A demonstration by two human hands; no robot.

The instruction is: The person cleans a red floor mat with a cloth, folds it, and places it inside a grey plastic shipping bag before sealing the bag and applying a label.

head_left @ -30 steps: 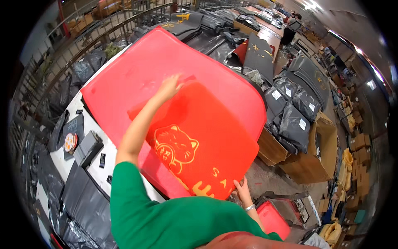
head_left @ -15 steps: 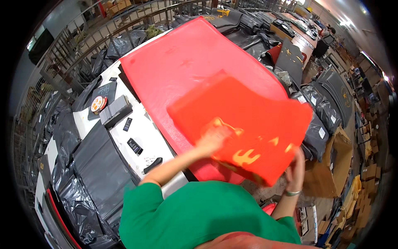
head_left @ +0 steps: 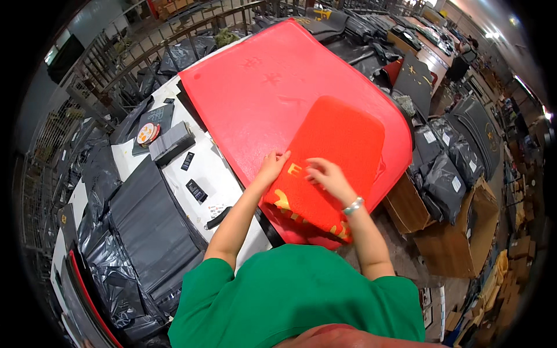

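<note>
A bright red mat [head_left: 342, 139] with rounded corners and yellow markings lies on a larger pinkish-red sheet [head_left: 243, 98] with faint raised marks. The small mat's near end bends down at the front edge of the pile. At its left edge, my left hand [head_left: 274, 166] has its fingers closed on the rim, its underside hidden. Over the middle of the mat is my right hand [head_left: 329, 178], with fingers loosely bent and apart beside a yellow marking. Nothing shows in that hand, and I cannot tell whether its fingertips touch the surface.
To the left, a white table [head_left: 200, 168] holds small black labels [head_left: 196, 191], a grey block-shaped bundle [head_left: 172, 142] and a roll of tape [head_left: 147, 134]. Dark wrapped packages [head_left: 154, 223] lie further left. Open cardboard boxes [head_left: 458, 246] stand at right; a metal railing [head_left: 168, 40] runs behind.
The red mat has come down from a tilted, blurred position in my hands and turned to lie on the pile. My right hand has left its near right corner and moved over its middle.
</note>
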